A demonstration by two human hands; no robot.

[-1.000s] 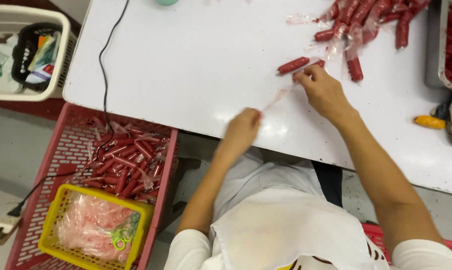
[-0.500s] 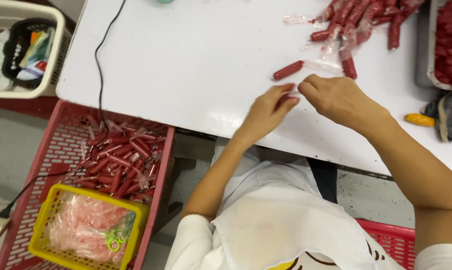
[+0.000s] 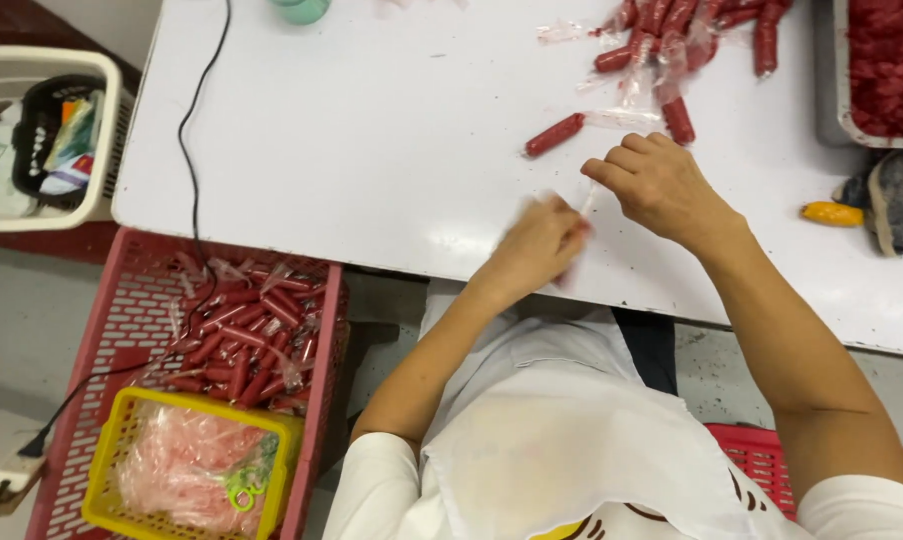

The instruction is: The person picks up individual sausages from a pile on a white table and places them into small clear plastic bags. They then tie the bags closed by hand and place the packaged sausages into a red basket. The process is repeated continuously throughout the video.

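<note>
My left hand (image 3: 540,246) is blurred, its fingers curled shut near the front edge of the white table (image 3: 372,150); a bit of red sausage shows under it. My right hand (image 3: 660,186) is beside it and pinches a thin twisted strand of clear plastic wrapper (image 3: 587,200) that runs down to the left hand. Just beyond the hands a loose red sausage (image 3: 555,134) lies on the table. Farther back is a pile of red sausages (image 3: 672,30) with clear wrappers among them.
A metal tray (image 3: 840,70) of red sausages stands at the back right. A yellow object (image 3: 830,213) and a striped cloth (image 3: 897,200) lie right. On the floor left: a pink crate (image 3: 82,330) of wrapped sausages, a yellow basket (image 3: 112,500), a white basket (image 3: 102,140). A black cable (image 3: 190,130) crosses the table.
The left hand has pulled back toward me and away from the right hand, drawing out the clear strand between them. The right hand has stayed in place.
</note>
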